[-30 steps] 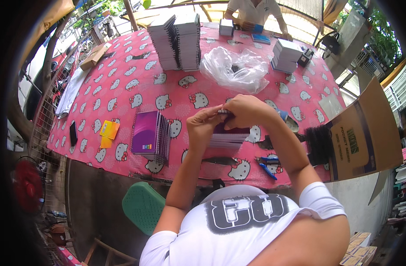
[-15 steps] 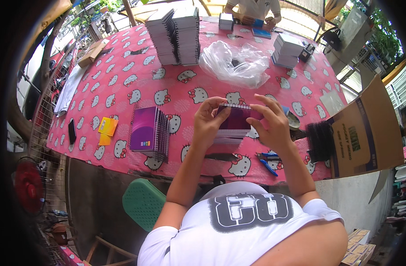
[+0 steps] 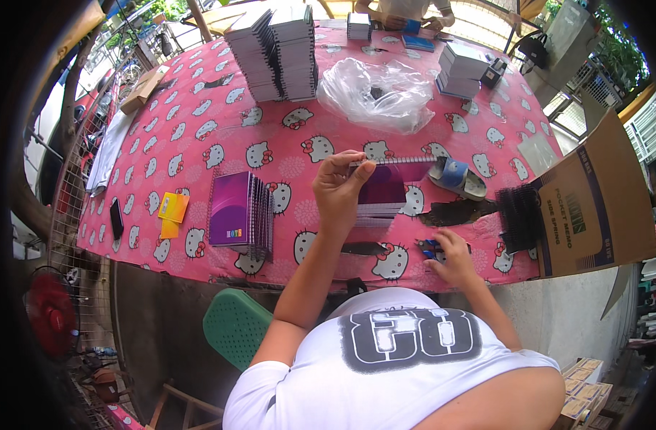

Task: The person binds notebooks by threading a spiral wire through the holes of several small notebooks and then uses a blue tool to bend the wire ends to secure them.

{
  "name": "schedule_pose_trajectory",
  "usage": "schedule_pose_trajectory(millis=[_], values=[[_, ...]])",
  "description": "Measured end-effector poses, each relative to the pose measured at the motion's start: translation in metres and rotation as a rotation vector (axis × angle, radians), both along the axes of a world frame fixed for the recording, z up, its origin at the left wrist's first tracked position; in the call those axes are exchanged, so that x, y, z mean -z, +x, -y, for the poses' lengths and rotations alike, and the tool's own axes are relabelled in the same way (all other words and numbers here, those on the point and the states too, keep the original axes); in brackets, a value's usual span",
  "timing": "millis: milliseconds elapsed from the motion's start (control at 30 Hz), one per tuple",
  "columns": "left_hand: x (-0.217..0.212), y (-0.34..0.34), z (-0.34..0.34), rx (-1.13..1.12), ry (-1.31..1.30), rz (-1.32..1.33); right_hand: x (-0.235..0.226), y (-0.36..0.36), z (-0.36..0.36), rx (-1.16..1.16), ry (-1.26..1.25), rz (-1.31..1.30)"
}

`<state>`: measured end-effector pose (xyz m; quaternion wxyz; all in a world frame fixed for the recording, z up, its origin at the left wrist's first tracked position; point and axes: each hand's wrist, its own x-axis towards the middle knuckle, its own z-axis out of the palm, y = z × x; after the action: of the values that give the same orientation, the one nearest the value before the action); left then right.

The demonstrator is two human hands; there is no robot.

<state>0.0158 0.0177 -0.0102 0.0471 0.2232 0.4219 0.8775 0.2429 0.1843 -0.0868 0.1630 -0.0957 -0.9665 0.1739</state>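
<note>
My left hand (image 3: pixel 342 188) pinches the left end of the wire spiral along the top of a small purple notebook (image 3: pixel 385 188). Beneath that notebook lies a stack of similar notebooks (image 3: pixel 374 216), its page edges facing me. Down by the front of the table, my right hand (image 3: pixel 453 259) has its thumb and fingers around blue-handled pliers (image 3: pixel 428 251), which lie on the cloth. Part of the tool is hidden under the fingers. To the left rests another pile of purple spiral notebooks (image 3: pixel 231 211).
A cardboard box (image 3: pixel 593 204) stands at right beside black spiral wires (image 3: pixel 518 221). A blue-strapped slipper (image 3: pixel 457 177) lies near the notebook. Farther back are a clear plastic bag (image 3: pixel 374 97) and tall notebook stacks (image 3: pixel 293 57). Across the table, a person's hands (image 3: pixel 432 24) handle a blue notebook.
My right hand has left the notebook's right side and come down toward me onto the pliers. The left hand keeps its pinch on the spiral. The slipper has come into plain view.
</note>
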Motion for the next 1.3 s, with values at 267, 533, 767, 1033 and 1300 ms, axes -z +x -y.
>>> schedule_pose_trajectory(millis=[267, 533, 767, 1033, 1300], values=[[-0.031, 0.009, 0.018, -0.71, -0.438, -0.697, -0.099, -0.042, 0.037, -0.049, -0.364, -0.255], [-0.045, 0.023, 0.022, -0.763, -0.544, -0.854, -0.154, -0.082, 0.064, -0.176, -0.08, -0.458], [-0.046, 0.022, 0.03, -0.704, -0.469, -1.027, -0.141, -0.088, 0.035, -0.375, -1.416, 0.14], [-0.049, 0.019, 0.039, -0.604, -0.466, -1.066, -0.066, -0.047, 0.033, -0.033, -0.746, -0.045], [-0.07, 0.022, 0.085, -0.515, -0.599, -1.029, -0.055, -0.022, -0.001, -0.105, 0.017, -0.279]])
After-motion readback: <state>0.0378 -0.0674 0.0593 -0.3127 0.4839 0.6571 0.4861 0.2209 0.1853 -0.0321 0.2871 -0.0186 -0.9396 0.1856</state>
